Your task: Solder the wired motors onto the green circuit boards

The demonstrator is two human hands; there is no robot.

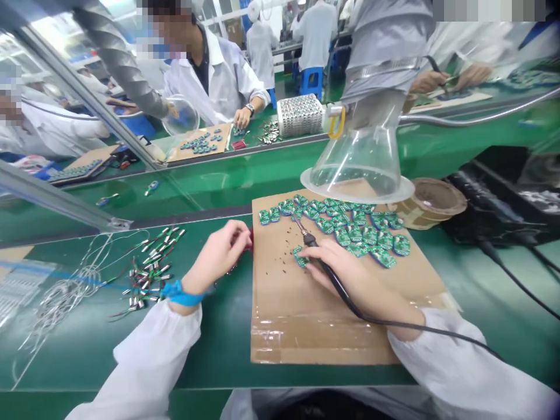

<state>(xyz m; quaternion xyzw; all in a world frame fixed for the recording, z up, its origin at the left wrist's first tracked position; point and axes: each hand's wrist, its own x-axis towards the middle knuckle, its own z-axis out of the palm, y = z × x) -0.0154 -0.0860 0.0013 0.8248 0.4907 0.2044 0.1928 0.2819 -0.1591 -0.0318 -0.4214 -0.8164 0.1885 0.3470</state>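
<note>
My right hand is closed round a black soldering iron, its tip raised toward a heap of small green circuit boards. Its fingertips rest on one green board lying on a taped cardboard sheet. My left hand is pinched shut at the cardboard's left edge on a small part with something red; I cannot make out what it is. A blue strap circles that wrist.
A pile of small wired components and loose white wire lie left on the green mat. A clear fume hood hangs above the boards, a tape roll beside it. Across the belt, people in white coats work.
</note>
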